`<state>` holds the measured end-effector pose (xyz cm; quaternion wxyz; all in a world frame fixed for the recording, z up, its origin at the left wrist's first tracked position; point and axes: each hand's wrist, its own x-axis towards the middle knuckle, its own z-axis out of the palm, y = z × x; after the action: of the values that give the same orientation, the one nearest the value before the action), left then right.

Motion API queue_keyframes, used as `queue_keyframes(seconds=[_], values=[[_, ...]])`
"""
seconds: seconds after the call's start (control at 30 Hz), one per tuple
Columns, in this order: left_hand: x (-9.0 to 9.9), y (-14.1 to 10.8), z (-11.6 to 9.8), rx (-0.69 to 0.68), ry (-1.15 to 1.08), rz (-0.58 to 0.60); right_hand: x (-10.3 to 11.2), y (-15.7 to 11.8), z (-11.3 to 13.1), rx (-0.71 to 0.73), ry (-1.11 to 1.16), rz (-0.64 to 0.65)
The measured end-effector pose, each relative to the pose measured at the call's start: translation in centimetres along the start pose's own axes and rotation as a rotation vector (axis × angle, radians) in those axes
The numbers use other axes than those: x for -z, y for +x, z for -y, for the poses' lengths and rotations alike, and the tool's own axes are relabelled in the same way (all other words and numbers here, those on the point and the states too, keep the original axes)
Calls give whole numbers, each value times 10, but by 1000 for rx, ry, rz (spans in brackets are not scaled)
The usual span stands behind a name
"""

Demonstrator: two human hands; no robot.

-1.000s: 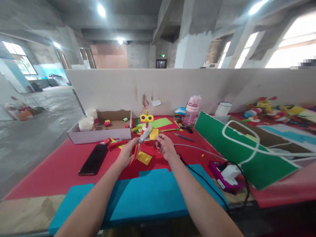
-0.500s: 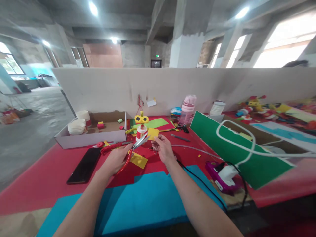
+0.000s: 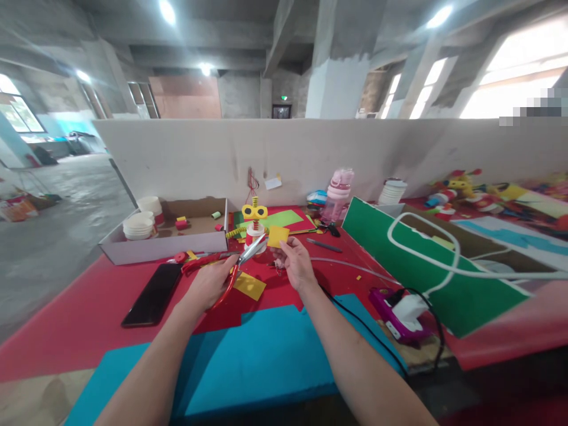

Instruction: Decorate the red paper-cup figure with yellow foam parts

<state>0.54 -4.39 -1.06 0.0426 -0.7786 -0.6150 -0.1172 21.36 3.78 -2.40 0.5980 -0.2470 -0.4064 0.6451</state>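
Observation:
My left hand (image 3: 210, 284) is closed round the red handles of a pair of scissors (image 3: 249, 251), whose blades point up and to the right. A small yellow paper square (image 3: 277, 236) is pinched in my right hand (image 3: 296, 262), just right of the blade tips and apart from them. Below the scissors another yellow paper piece (image 3: 251, 286) lies on the red table cover (image 3: 177, 328). Behind the blades stands a cup figure (image 3: 255, 228) with yellow eye pieces and a coiled yellow arm.
A tray box (image 3: 168, 249) with paper cups is at the left, near a black phone (image 3: 152, 296). Blue sheets (image 3: 257, 361) lie in front. At the right are a green board (image 3: 426, 272), a purple power strip (image 3: 397, 322) with cables and a pink bottle (image 3: 338, 195).
My right hand has shifted slightly right with the yellow square, which now sits a little farther from the scissor tips. The blades look closer together.

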Motion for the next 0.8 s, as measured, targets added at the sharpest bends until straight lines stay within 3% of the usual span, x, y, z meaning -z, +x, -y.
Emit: queue_keyframes(seconds=[0.8], values=[[-5, -2, -3, -11, -109, 6, 1, -2, -6, -30, -80, 81]])
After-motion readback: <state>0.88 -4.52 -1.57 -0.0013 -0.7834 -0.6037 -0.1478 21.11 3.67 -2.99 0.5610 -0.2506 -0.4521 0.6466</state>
